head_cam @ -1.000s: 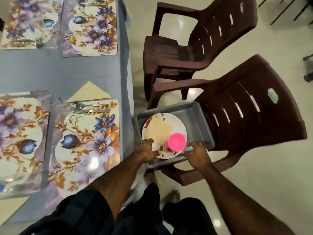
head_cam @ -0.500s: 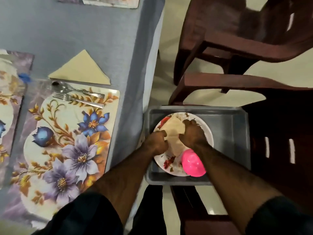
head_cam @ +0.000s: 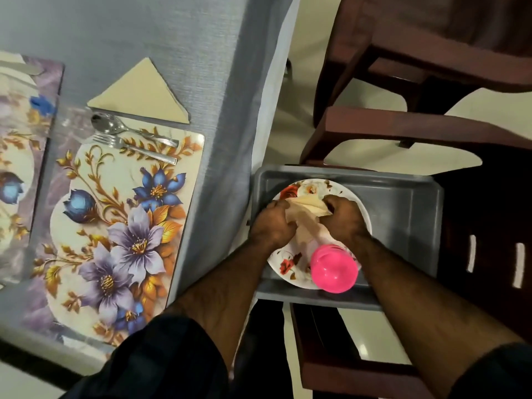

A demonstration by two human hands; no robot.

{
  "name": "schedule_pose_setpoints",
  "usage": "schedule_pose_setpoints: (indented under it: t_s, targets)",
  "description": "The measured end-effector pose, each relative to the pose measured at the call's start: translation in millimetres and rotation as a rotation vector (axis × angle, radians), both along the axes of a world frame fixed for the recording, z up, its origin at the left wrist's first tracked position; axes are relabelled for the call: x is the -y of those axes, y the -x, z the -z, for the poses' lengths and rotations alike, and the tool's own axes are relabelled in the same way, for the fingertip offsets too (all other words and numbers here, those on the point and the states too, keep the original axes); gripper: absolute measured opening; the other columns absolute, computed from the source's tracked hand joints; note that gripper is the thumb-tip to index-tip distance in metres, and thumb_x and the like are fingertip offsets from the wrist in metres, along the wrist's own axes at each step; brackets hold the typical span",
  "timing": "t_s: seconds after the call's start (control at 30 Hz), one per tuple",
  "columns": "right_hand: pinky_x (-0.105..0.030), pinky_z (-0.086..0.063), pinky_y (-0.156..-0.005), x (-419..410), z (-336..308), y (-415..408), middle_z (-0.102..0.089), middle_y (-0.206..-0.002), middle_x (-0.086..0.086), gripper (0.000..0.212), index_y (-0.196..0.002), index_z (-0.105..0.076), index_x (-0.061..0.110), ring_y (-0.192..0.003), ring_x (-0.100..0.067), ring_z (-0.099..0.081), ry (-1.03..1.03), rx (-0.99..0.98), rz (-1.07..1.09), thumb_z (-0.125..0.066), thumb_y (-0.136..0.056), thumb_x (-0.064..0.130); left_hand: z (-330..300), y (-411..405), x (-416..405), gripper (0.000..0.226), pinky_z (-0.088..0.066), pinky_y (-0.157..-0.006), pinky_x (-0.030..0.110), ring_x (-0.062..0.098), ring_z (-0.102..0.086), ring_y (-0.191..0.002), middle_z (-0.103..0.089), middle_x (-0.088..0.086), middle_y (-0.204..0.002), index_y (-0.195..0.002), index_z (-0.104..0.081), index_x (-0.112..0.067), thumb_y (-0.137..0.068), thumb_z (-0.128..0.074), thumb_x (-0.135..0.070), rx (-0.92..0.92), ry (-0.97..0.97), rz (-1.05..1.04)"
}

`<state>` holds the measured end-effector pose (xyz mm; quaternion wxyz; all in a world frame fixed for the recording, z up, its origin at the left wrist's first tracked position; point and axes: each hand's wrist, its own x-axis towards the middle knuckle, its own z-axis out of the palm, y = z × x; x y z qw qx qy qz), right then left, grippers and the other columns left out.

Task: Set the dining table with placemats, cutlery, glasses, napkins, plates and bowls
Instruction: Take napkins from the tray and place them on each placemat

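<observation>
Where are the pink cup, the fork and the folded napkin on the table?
pink cup (head_cam: 334,267), head view, on its upturned pink base.
fork (head_cam: 135,148), head view, mid-handle, on the floral placemat.
folded napkin (head_cam: 142,95), head view, centre of the beige triangle lying on the tablecloth.

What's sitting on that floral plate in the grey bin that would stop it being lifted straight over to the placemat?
Two things rest on the plate: a beige napkin, gripped by both the left hand and right hand, and an upturned pink cup at its near edge. The placemat centre is bare.
</observation>
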<state>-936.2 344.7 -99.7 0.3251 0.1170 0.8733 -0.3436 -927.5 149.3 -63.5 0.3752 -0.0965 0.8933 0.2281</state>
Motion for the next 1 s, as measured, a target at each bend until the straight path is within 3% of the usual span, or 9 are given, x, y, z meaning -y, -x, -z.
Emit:
schedule_pose_setpoints:
  t_s: [0.13, 0.27, 0.33, 0.47, 0.6, 0.7, 0.8, 0.9, 1.0]
  targets:
    - [-0.038, -0.05, -0.102, -13.1, -10.7, 2.7, -0.069, -0.131, -0.014, 0.059, -0.143, -0.057, 0.017, -0.12, -0.039, -0.062, -0.128, -0.028, -0.018, -0.074, -0.087, 0.022, -5.3, 9.1, -3.9, 0.063, -0.051, -0.108, 0.044, 0.031, -0.057, -0.129, -0.055, 0.005, -0.146, -0.144, -0.054, -0.023, -0.088, -0.077, -0.043, -0.074, 0.017, -0.012]
    - [-0.037, -0.054, -0.084, -20.1, -25.5, -1.7, -0.074, -0.109, -0.008, 0.026, -0.113, -0.069, 0.023, -0.1, -0.035, -0.066, -0.19, -0.132, -0.098, -0.076, -0.089, 0.03, -9.5, 12.4, -8.9, 0.064, -0.053, -0.104, 0.046, 0.029, -0.058, -0.125, -0.059, 0.004, -0.14, -0.143, -0.054, -0.024, -0.086, -0.077, -0.043, -0.113, 0.012, -0.017]
    - [-0.033, -0.054, -0.084, -20.6, -27.5, -4.0, -0.075, -0.108, -0.001, 0.017, -0.1, -0.072, 0.026, -0.099, -0.028, -0.067, -0.126, -0.174, -0.059, -0.08, -0.086, 0.027, -9.3, 10.3, -9.7, 0.065, -0.053, -0.105, 0.045, 0.028, -0.058, -0.126, -0.059, 0.003, -0.141, -0.143, -0.054, -0.023, -0.086, -0.077, -0.042, -0.112, 0.013, -0.048]
    - [-0.029, -0.052, -0.075, -24.1, -28.0, -5.4, -0.076, -0.095, -0.002, 0.018, -0.096, -0.073, 0.012, -0.083, -0.019, -0.069, 0.346, 0.031, 0.375, -0.085, -0.083, 0.01, -13.8, 4.1, -12.1, 0.062, -0.052, -0.098, 0.037, 0.018, -0.06, -0.112, -0.062, -0.008, -0.124, -0.139, -0.057, -0.023, -0.086, -0.082, -0.041, -0.035, -0.107, -0.359]
    - [-0.033, -0.063, -0.076, -31.7, -49.3, -6.0, -0.079, -0.103, -0.003, 0.028, -0.111, -0.071, 0.014, -0.092, -0.02, -0.075, 0.787, 0.21, 0.693, -0.073, -0.088, -0.001, -22.3, 5.7, -18.3, 0.035, -0.058, -0.095, 0.046, 0.028, -0.069, -0.112, -0.073, 0.002, -0.122, -0.123, -0.064, -0.021, -0.092, -0.078, -0.03, 0.195, -0.536, -0.888]
    - [-0.038, -0.063, -0.079, -40.2, -49.6, -6.6, -0.079, -0.112, -0.005, 0.031, -0.119, -0.068, 0.014, -0.1, -0.021, -0.076, 0.903, 0.288, 0.785, -0.069, -0.091, 0.001, -25.8, 4.9, -21.8, 0.033, -0.057, -0.1, 0.048, 0.026, -0.071, -0.111, -0.078, 0.001, -0.117, -0.123, -0.07, -0.02, -0.094, -0.076, -0.036, 0.283, -0.753, -0.918]
    - [-0.05, -0.058, -0.093, -42.6, -39.7, -11.5, -0.074, -0.126, -0.011, 0.044, -0.132, -0.065, 0.009, -0.115, -0.03, -0.071, 0.887, 0.323, 0.828, -0.072, -0.089, 0.005, -22.9, 6.5, -26.4, 0.033, -0.059, -0.096, 0.045, 0.022, -0.073, -0.108, -0.079, -0.002, -0.115, -0.124, -0.075, -0.018, -0.091, -0.08, -0.021, 0.239, -0.778, -0.866]
    - [-0.047, -0.059, -0.088, -39.4, -29.4, -14.6, -0.074, -0.125, -0.011, 0.042, -0.132, -0.066, 0.009, -0.117, -0.035, -0.069, 0.802, 0.356, 0.836, -0.073, -0.09, 0.008, -19.3, 10.4, -25.6, 0.034, -0.062, -0.084, 0.036, 0.02, -0.075, -0.098, -0.079, 0.004, -0.115, -0.123, -0.075, -0.01, -0.09, -0.08, -0.008, 0.135, -0.665, -0.852]
    - [-0.037, -0.054, -0.08, -30.8, -29.9, -14.7, -0.07, -0.125, -0.015, 0.051, -0.13, -0.06, 0.009, -0.104, -0.032, -0.068, 0.286, 0.332, 0.616, -0.083, -0.086, 0.017, -25.6, 15.3, -19.2, 0.034, -0.061, -0.09, 0.038, 0.021, -0.074, -0.098, -0.078, 0.006, -0.115, -0.126, -0.074, -0.009, -0.092, -0.078, -0.011, 0.005, -0.443, -0.675]
